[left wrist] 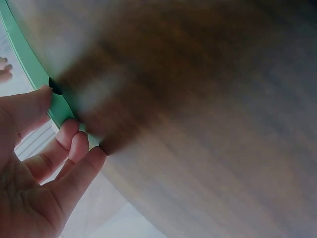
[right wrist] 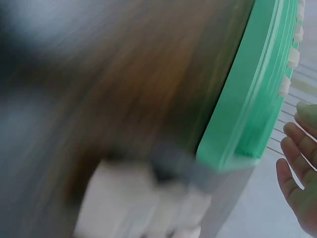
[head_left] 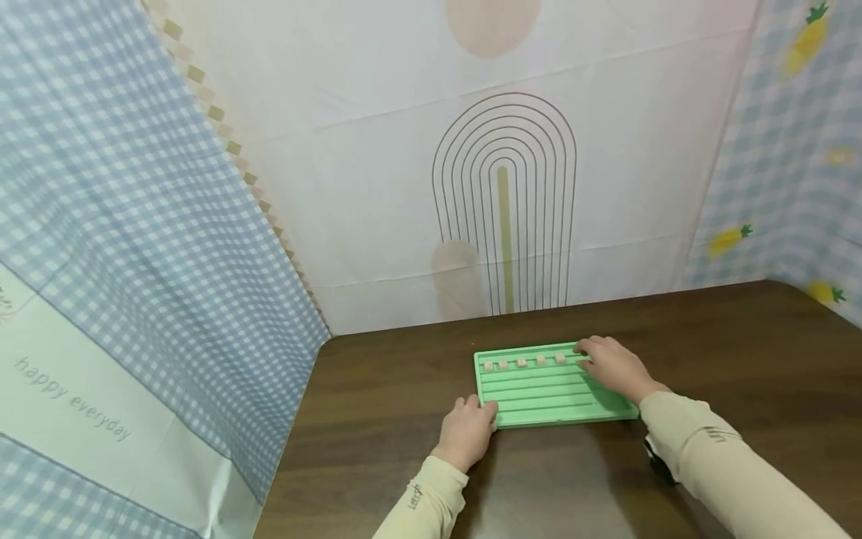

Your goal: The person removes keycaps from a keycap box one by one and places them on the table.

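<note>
A green ridged tray (head_left: 559, 412) lies on the brown table. Several small cream cubes (head_left: 521, 362), some with dark marks, stand spaced out in its far row. My left hand (head_left: 466, 430) grips the near left corner; in the left wrist view the thumb is at the near edge and the fingertips (left wrist: 69, 126) are at the corner. My right hand (head_left: 614, 367) is over the far right part, its fingertips by the far row, right of the last cube. The right wrist view shows those fingers (right wrist: 292, 153) slightly bent and apart, with nothing visible between them.
The wooden table (head_left: 377, 419) reaches back to a white cloth (head_left: 377, 224) with printed arches. A blue checked curtain (head_left: 168, 224) hangs at the left, another at the right. Blurred pale shapes (right wrist: 133, 203) lie low in the right wrist view.
</note>
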`<state>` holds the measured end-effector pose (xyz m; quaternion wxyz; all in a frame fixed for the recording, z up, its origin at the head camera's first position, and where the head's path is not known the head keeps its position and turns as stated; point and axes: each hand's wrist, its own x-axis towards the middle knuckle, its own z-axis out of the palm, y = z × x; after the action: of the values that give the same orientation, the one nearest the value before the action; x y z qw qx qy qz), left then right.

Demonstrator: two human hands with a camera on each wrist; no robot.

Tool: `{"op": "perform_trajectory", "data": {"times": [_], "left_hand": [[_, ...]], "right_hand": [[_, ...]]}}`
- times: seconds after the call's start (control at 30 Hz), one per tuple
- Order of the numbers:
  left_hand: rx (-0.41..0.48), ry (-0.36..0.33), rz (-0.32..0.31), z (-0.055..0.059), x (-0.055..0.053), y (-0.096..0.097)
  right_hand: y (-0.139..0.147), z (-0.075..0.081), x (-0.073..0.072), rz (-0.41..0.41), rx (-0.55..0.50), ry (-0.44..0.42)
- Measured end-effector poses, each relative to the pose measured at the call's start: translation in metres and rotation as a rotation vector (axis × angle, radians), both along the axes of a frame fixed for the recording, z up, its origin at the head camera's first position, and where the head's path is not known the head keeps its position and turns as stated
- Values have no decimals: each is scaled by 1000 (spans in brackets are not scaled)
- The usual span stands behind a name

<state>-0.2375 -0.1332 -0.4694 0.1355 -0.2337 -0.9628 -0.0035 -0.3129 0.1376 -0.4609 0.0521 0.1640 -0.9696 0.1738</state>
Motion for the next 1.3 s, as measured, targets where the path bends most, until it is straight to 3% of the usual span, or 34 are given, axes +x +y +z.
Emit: {"op": "perform_trajectory", "data": {"times": [0.23,0.47,0.9,1.07,1.3], "left_hand": [[-11,-15,-4,-5,5,4],[-27,9,-16,-6,6,6],[-46,10,-7,-4,5,2],[-43,10,-7,-4,6,2],[-49,25,-1,-4,-1,0]], "right_hand": [[-17,-15,-11,-31,-35,-82],[-22,-23,-13,-43,6,-31],[-26,-24,-14,-39,-1,10],[-21,-19,-12,-20,-3,24],[4,8,5,78,-27,77]]}}
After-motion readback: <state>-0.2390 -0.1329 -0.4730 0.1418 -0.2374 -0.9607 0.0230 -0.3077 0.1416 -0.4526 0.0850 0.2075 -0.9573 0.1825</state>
